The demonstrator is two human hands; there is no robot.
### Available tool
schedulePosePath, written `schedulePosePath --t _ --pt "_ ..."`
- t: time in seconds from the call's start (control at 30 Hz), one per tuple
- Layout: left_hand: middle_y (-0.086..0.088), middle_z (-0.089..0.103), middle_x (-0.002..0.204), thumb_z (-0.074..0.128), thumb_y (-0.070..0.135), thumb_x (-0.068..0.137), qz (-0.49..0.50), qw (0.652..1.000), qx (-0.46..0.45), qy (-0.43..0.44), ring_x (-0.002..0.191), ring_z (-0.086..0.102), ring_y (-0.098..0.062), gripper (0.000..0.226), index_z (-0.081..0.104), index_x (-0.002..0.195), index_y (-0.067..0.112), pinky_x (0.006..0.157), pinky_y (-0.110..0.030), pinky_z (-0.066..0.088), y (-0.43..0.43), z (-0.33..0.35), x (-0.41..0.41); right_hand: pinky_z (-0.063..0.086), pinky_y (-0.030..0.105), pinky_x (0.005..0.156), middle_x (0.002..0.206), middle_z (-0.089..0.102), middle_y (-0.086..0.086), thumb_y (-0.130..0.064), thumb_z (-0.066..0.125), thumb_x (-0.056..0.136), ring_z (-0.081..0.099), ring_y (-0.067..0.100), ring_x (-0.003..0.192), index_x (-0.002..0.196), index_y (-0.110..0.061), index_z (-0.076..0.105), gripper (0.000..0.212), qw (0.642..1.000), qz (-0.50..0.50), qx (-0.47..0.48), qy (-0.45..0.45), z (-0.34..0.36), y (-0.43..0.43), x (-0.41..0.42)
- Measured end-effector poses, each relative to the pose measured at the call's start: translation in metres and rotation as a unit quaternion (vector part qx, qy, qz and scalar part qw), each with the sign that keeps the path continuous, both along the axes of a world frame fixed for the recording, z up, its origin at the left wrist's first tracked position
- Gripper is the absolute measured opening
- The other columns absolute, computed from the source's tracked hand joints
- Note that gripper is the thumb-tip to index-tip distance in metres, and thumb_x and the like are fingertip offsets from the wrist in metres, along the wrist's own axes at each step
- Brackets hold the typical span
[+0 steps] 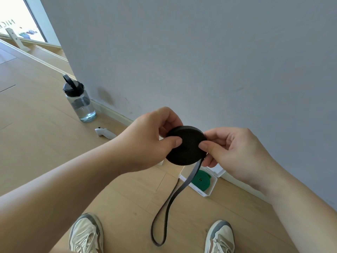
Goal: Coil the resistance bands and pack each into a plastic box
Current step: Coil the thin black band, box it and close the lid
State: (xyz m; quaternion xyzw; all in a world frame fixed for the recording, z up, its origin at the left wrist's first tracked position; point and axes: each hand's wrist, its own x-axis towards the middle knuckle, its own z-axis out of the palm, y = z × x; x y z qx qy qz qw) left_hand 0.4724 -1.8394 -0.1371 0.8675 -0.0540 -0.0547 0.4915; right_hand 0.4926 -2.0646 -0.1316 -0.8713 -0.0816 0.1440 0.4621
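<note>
A black resistance band (186, 145) is wound into a flat round coil held in the air between both hands. My left hand (145, 141) pinches the coil's left side, thumb on its face. My right hand (235, 152) pinches the right side, thumb on the face as well. The band's loose tail (164, 214) hangs down from the coil as a long loop that reaches the floor between my shoes. Below the coil, by the wall, an open white plastic box (212, 189) holds a coiled green band (201, 179).
A clear water bottle (80, 101) with a black lid stands on the wooden floor by the grey wall. A white handheld controller (104, 133) lies near it. My two pale sneakers (86, 234) show at the bottom edge.
</note>
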Motion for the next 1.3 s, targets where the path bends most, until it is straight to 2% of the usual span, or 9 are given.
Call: schedulePosePath --t 0.13,0.23,0.4,0.6,0.73,0.8,0.97,1.17,1.3 --pt "0.015 0.071 0.091 0.074 0.031 0.090 -0.049 0.991 0.121 0.011 0.085 0.067 -0.001 0.027 0.060 0.111 0.042 0.074 -0.022 0.057 -0.008 0.002 -0.006 0.054 0.013 0.067 0.069 0.073 -0.019 -0.014 0.072 0.094 0.070 0.001 0.072 0.094 -0.031 0.081 0.020 0.991 0.047 -0.089 -0.086 -0.002 0.008 -0.005" --pt "0.013 0.071 0.085 0.074 0.028 0.090 -0.046 0.985 0.163 -0.010 0.080 0.066 -0.004 0.016 0.067 0.100 0.039 0.074 -0.032 0.058 -0.009 0.005 -0.006 0.056 0.020 0.067 0.077 0.076 -0.015 -0.017 0.075 0.091 0.071 0.006 0.074 0.095 -0.034 0.081 0.019 0.989 0.058 -0.087 -0.103 -0.004 0.011 -0.008" --pt "0.009 0.076 0.089 0.076 0.022 0.093 0.031 0.997 -0.014 0.063 0.077 0.076 -0.010 0.016 0.065 0.098 0.032 0.074 -0.032 0.064 0.000 0.011 -0.001 0.062 0.050 0.088 0.079 0.080 -0.002 -0.019 0.073 0.094 0.076 0.019 0.075 0.101 -0.033 0.079 0.018 1.000 -0.008 0.013 -0.008 -0.005 -0.003 0.001" --pt "-0.012 0.073 0.113 0.078 0.007 0.090 -0.012 0.964 -0.188 0.189 0.094 0.079 -0.024 0.024 0.061 0.106 0.006 0.078 -0.037 0.066 -0.004 0.002 -0.006 0.063 0.048 0.080 0.079 0.081 -0.002 -0.014 0.075 0.092 0.076 0.021 0.072 0.097 -0.029 0.081 0.017 0.998 -0.016 0.058 -0.004 -0.001 -0.008 0.001" --pt "0.017 0.077 0.094 0.085 0.029 0.083 -0.047 0.992 0.057 0.101 0.090 0.073 0.001 0.020 0.072 0.098 0.033 0.081 -0.026 0.058 -0.001 -0.001 -0.004 0.056 0.017 0.073 0.079 0.078 -0.020 -0.015 0.075 0.092 0.072 -0.001 0.075 0.095 -0.036 0.082 0.023 0.998 0.024 -0.033 -0.050 -0.003 -0.005 -0.001" --pt "0.022 0.074 0.093 0.084 0.029 0.083 -0.059 0.993 0.085 0.063 0.089 0.069 0.008 0.030 0.071 0.107 0.043 0.080 -0.020 0.056 -0.003 0.001 -0.004 0.048 0.009 0.068 0.076 0.074 -0.024 -0.016 0.076 0.091 0.068 -0.003 0.076 0.097 -0.037 0.082 0.023 0.994 0.050 -0.063 -0.077 -0.004 -0.004 -0.002" --pt "0.020 0.076 0.087 0.081 0.015 0.085 -0.084 0.992 0.087 0.033 0.082 0.072 0.002 0.030 0.075 0.103 0.039 0.082 -0.028 0.062 -0.004 0.005 -0.002 0.045 0.008 0.063 0.072 0.073 -0.016 -0.013 0.075 0.091 0.065 0.002 0.072 0.090 -0.039 0.082 0.026 0.989 0.076 -0.074 -0.098 0.001 -0.006 -0.002" --pt "0.011 0.067 0.087 0.075 0.029 0.087 -0.100 0.976 0.190 -0.044 0.082 0.063 -0.006 0.010 0.073 0.097 0.032 0.077 -0.036 0.056 -0.011 -0.002 -0.004 0.048 0.009 0.065 0.080 0.076 -0.016 -0.018 0.076 0.091 0.069 0.000 0.080 0.100 -0.037 0.082 0.022 0.981 0.113 -0.117 -0.109 -0.001 0.004 -0.007" --pt "0.014 0.072 0.088 0.075 0.028 0.091 -0.025 0.993 0.116 -0.003 0.080 0.068 -0.002 0.012 0.071 0.098 0.037 0.071 -0.022 0.056 -0.003 -0.002 0.001 0.057 0.019 0.071 0.081 0.079 -0.015 -0.018 0.079 0.089 0.074 0.004 0.073 0.100 -0.033 0.082 0.018 0.999 0.027 -0.023 -0.018 0.000 -0.002 0.000"
